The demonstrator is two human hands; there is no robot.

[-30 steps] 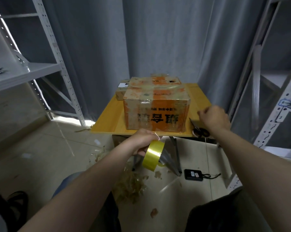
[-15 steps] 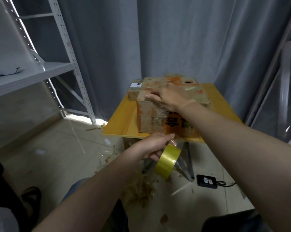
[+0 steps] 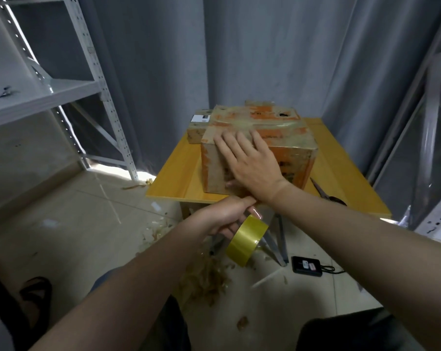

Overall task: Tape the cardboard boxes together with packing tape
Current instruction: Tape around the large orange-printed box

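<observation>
Two cartons sit on the yellow table (image 3: 178,178): the large box (image 3: 290,138), with the small box (image 3: 195,131) just beside it at ten o'clock. Your right hand (image 3: 252,160) lies on the large box, fingers straight. At six o'clock your left hand (image 3: 222,216) grips the tape roll (image 3: 244,240).

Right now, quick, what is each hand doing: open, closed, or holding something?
Left hand: grips the tape roll.
Right hand: open, fingers pressing flat on the big box.
</observation>
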